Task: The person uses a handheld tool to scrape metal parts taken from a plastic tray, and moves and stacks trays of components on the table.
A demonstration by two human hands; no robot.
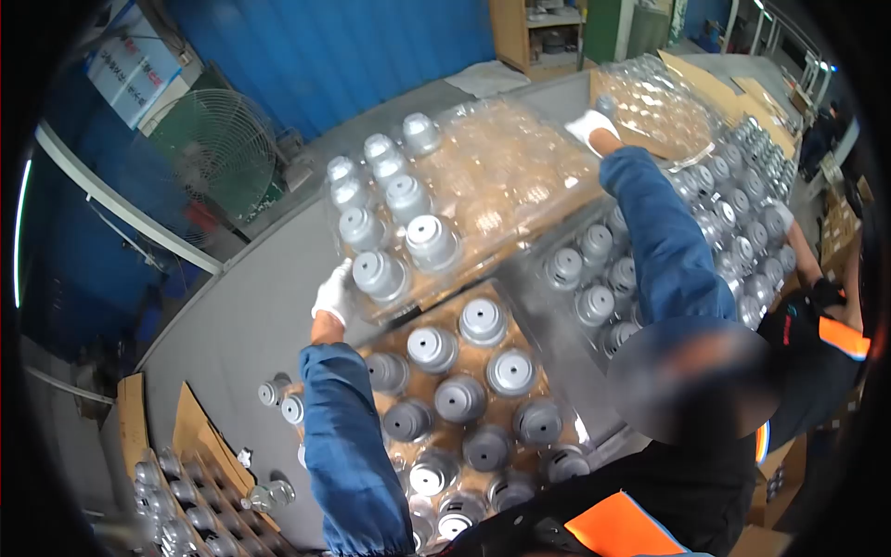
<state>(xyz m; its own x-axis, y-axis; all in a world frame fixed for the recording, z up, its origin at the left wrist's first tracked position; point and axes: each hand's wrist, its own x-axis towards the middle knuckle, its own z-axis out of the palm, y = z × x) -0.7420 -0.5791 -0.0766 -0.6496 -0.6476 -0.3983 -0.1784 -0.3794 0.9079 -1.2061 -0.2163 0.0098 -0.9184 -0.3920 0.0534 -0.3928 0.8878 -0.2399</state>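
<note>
My left hand [334, 295], in a white glove, is closed on the near left corner of a clear plastic tray [510, 218]. At the tray's far right edge is my right hand [592, 128], also gloved, its fingers closed at the rim and partly hidden. Several silver-grey, stepped, cup-shaped parts [432, 243] fill the left portion of this tray; brown cardboard shows through the rest. Below it, closer to my body, more grey cup-shaped parts [460, 399] stand in rows over brown cardboard, partly covered by my left sleeve.
Another person's gloved hand [782, 219] is among crowded grey parts [742, 249] at the right. A clear moulded tray [659, 107] lies at the back right. A fan [215, 153] stands left; a divided box of parts [200, 511] sits lower left. A person's blurred head [691, 381] is close.
</note>
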